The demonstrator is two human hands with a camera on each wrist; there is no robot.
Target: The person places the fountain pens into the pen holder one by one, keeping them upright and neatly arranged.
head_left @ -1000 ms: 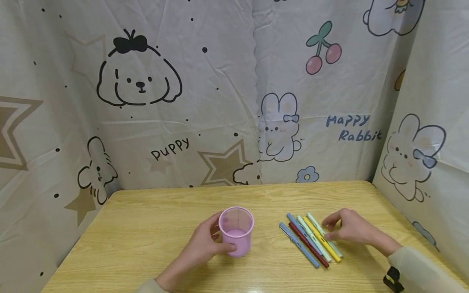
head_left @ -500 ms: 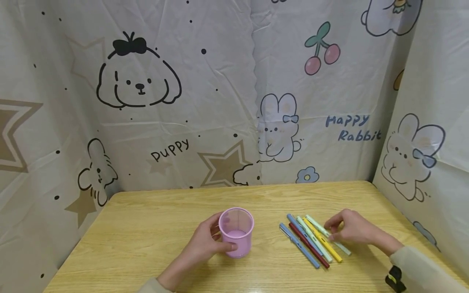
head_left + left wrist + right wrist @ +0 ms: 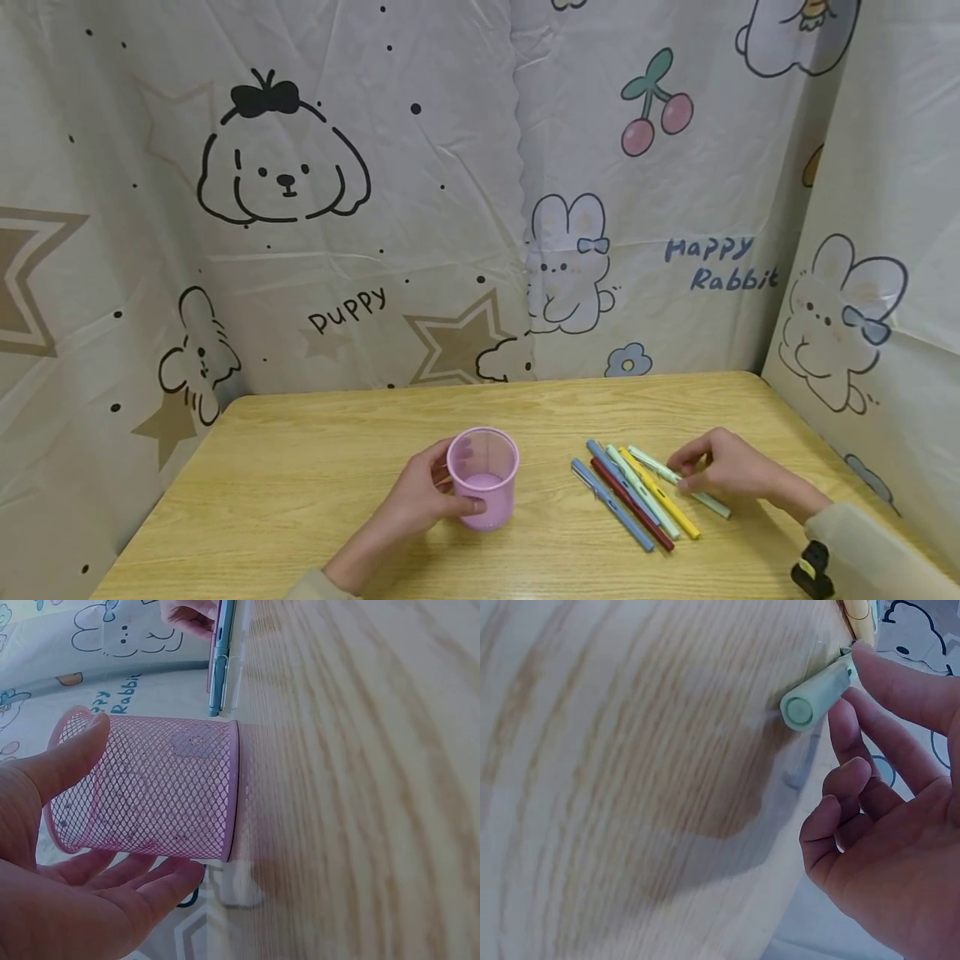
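Mint-green pen (image 3: 660, 467) pinched, mesh cup (image 3: 495, 502) held
Head: the cup stands on the bench (image 3: 322, 471), the pen beside other pens (image 3: 612, 506). Left wrist: left hand (image 3: 82, 911) encircles the cup, probably steadying it. Right wrist: right hand (image 3: 900, 844) pinches the pen.

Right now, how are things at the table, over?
Left hand holds pink mesh cup, upright. Right hand pinches outermost pale-green pen. Possibly in the way: five other pens, lying between.
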